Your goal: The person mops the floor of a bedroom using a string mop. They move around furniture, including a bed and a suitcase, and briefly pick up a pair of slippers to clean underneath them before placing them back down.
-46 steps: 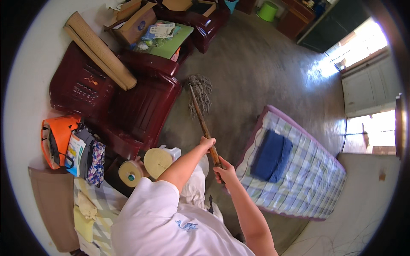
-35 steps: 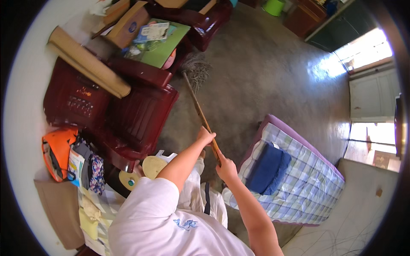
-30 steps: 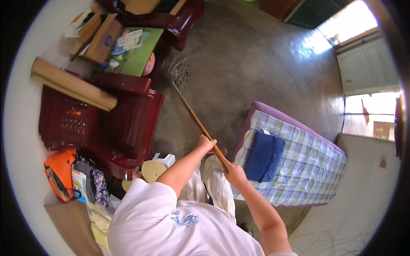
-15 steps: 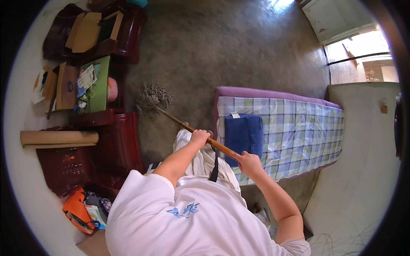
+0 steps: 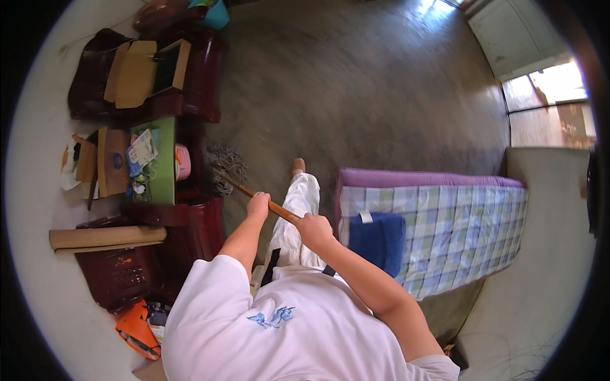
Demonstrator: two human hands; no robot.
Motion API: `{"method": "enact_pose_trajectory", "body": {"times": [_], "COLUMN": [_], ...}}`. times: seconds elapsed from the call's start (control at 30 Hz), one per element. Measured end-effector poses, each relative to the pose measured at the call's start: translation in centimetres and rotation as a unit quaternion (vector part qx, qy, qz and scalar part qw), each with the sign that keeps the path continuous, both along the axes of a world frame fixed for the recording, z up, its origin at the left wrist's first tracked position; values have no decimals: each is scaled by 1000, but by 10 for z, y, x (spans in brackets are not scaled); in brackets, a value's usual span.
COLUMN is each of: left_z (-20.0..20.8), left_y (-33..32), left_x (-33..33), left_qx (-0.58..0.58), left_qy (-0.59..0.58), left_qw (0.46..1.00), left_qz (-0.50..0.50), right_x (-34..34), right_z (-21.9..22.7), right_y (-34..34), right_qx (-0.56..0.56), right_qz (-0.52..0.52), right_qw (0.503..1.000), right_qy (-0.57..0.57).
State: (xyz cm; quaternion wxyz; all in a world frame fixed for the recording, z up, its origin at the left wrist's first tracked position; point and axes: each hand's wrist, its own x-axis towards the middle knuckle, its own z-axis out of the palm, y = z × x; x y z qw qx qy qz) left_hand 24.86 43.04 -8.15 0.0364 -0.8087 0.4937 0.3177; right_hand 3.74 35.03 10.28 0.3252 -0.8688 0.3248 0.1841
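Observation:
A string mop [image 5: 227, 162] with grey strands rests on the dark floor at the left, its head against the base of the wooden furniture. Its brown wooden handle slants from there toward my body. Closed round the middle of the handle is my left hand [image 5: 258, 206]. My right hand [image 5: 314, 230] grips the handle's upper end, to the right of and nearer than the left. One foot in a brown shoe [image 5: 298, 166] is stretched forward on the floor beyond my hands.
On the right lies a mattress [image 5: 445, 222] with a checked sheet and a folded blue cloth [image 5: 377, 242]. Dark red wooden chairs [image 5: 190, 232] line the left wall, beside a green-topped table [image 5: 166, 162] and an open cardboard box [image 5: 138, 75]. A blue bin [image 5: 216, 15] stands far left.
The mop head has slid left toward the furniture. Both hands have shifted left with the handle, the right one more, bringing them closer together. A foot has come into sight ahead.

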Motion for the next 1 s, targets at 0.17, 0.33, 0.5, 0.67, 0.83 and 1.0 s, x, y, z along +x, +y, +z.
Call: {"method": "enact_pose_trajectory", "body": {"times": [0.17, 0.33, 0.5, 0.67, 0.83, 1.0], "left_z": [17, 34, 31, 38, 14, 15], "left_y": [-63, -126, -165, -238, -332, -413], "left_x": [49, 67, 63, 53, 43, 11], "left_qx": [-45, -55, -80, -104, -193, -249], "left_qy": [26, 61, 39, 36, 96, 135], "left_qw": [999, 996, 995, 986, 939, 904], "left_qz": [-12, 26, 51, 121, 269, 319], "right_x": [50, 74, 84, 90, 96, 68], "right_z": [-7, 16, 52, 64, 80, 100], "right_y": [-95, -183, -240, -320, -420, -484], "right_qx": [1, 13, -10, -61, -100, -110], "right_qz": [54, 101, 147, 191, 239, 213], "right_qw": [998, 995, 989, 979, 966, 971], "right_qy": [-11, -11, 10, 17, 18, 29]}}
